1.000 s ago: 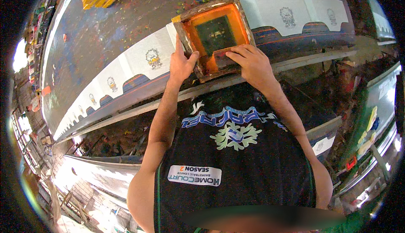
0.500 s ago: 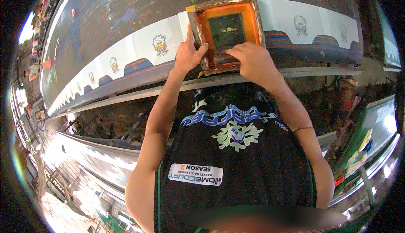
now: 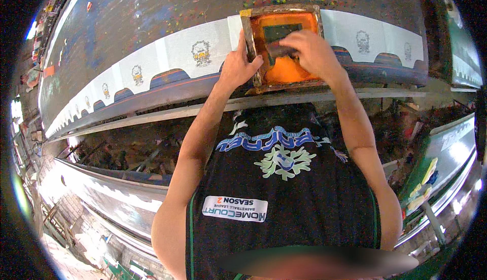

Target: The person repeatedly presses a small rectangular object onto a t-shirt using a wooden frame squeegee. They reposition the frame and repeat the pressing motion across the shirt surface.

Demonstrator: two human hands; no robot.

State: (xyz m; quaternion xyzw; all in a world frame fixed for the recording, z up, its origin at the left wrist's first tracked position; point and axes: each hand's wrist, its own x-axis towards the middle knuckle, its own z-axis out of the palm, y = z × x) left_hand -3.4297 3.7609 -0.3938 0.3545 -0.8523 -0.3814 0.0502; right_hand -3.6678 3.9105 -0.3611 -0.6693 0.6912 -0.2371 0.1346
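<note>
A screen-printing frame (image 3: pixel 284 9) with a worn wooden rim lies over a row of white fabric pieces (image 3: pixel 219 39). Its mesh (image 3: pixel 289 72) is orange, with a dark rectangular area in the far half. My left hand (image 3: pixel 237 68) grips the frame's left side, thumb on the near part and index finger stretched along the outer edge. Inside the frame, my right hand (image 3: pixel 315 56) is closed on a dark, blurred squeegee (image 3: pixel 280 50) that rests across the mesh. Fingers and motion blur hide part of the squeegee.
Printed emblems (image 3: pixel 201 53) show on the fabric to both sides of the frame. The long dark table (image 3: pixel 152 26) is speckled with paint. A pale rail (image 3: pixel 203 110) runs along its near edge. Other long tables stand behind me, left (image 3: pixel 111 188) and right (image 3: pixel 456 153).
My right hand has pushed the squeegee away from the frame's near end toward its middle, baring bright orange mesh. My left hand keeps its grip on the frame. The whole view has shifted slightly.
</note>
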